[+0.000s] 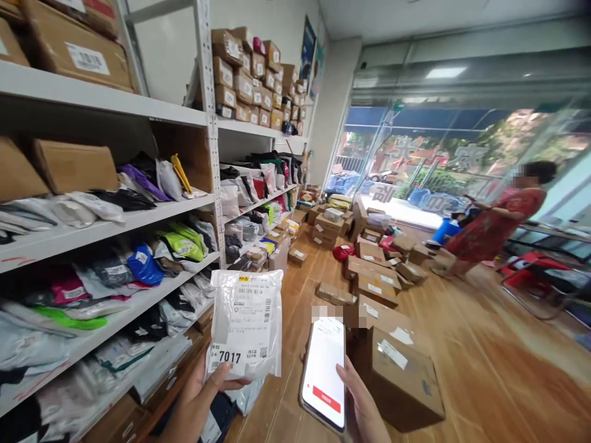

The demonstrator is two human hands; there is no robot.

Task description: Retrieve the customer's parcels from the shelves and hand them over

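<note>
- the left hand (pixel 198 400) has a pinched hold on a white poly mailer (pixel 247 320), thumb across the lower part of its label and fingers behind; the mailer is held up in front of the shelving rack (pixel 210 67), label facing the camera.
- the right hand (pixel 362 400) is wrapped around a smartphone (pixel 322 369), its thumb at the phone's right edge; mailer and phone are side by side, apart from each other.
- done, as far as shows: the mailer is in hand and carries a printed label with the large number 7017, and the phone screen is lit, with a red button (pixel 326 399) near its bottom.
- unsettled: the thumb is off that button, and the screen's small text is too faint to read, so whether this parcel has been recorded cannot be judged. the mailer is not on a shelf or set down.
- around it, the rack's tiers are packed with bagged parcels and cartons, while more cardboard boxes (pixel 372 274) lie scattered on the wooden floor (pixel 484 381), a large carton (pixel 406 384) just beside the right hand; these look unsorted, though that is a judgement.
- another person (pixel 508 212) stands well apart by the window.
</note>
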